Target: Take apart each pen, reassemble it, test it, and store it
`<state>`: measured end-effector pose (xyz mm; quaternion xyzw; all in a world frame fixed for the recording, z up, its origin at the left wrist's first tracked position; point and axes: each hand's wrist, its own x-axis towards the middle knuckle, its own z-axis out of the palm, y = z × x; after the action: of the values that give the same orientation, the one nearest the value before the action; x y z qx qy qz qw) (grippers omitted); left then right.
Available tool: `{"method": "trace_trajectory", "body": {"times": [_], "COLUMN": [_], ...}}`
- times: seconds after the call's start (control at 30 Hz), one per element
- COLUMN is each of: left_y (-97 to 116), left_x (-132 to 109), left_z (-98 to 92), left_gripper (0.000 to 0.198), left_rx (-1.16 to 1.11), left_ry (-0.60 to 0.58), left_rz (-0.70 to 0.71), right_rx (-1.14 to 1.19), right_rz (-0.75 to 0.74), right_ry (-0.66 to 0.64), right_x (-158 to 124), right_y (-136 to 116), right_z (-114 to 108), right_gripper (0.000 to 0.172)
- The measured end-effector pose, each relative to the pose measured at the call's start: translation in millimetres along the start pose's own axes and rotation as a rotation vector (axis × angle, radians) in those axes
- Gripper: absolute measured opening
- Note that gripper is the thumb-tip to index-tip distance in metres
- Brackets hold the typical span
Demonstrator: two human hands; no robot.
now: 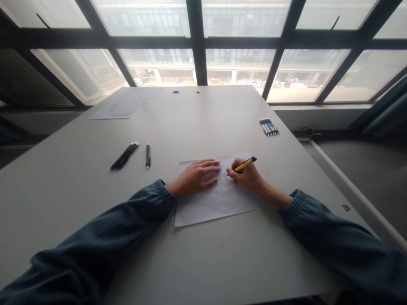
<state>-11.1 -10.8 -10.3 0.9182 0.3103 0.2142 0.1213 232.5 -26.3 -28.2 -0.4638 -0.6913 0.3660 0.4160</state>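
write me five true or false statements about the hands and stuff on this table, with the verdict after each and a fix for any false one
1. The right hand holds a yellow pen. True.
2. The left hand is raised high above the paper. False: it rests on the paper, fingers extended.
3. The cluster of black pens lies to the left of the single dark pen. True.
4. The row of pens lies near the left edge of the table. False: it lies near the right edge.
5. White sheets lie toward the far left corner of the table. True.
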Motion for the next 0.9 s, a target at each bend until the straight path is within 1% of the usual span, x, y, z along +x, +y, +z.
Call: {"method": "trace_trajectory", "body": {"times": [0.2,0.33,0.53,0.73,0.9], "left_y": [0.3,-0.5,-0.5,-2.1,-2.3], "left_x": [0.3,-0.2,-0.7,-1.3,-1.2], "left_z": [0.0,0.3,-0.4,0.7,0.9], "left_gripper": [0.040,0.040,0.040,0.040,0.041], "left_rx": [0.005,0.012,0.039,0.058,0.065], "left_ry": [0.000,-0.007,-0.031,-0.043,-0.051], "left_rz": [-0.006,-0.006,-0.012,-0.013,-0.017], "right_rx": [-0.098,-0.105,-0.084,-0.112,-0.099], "right_rz": [-0.010,-0.010,-0.021,-0.001,-0.026], "right_ry": [0.058,0.072,0.017,0.067,0.024], "right_x": [1.4,2.0,1.8,2.6,3.5], "right_y": [-2.0,-1.4,-2.2,-0.7,-0.2], "right_z": [-0.3,-0.7,0.1,0.4,0.7], "right_gripper": [0.025,0.024,0.024,0.024,0.023]}}
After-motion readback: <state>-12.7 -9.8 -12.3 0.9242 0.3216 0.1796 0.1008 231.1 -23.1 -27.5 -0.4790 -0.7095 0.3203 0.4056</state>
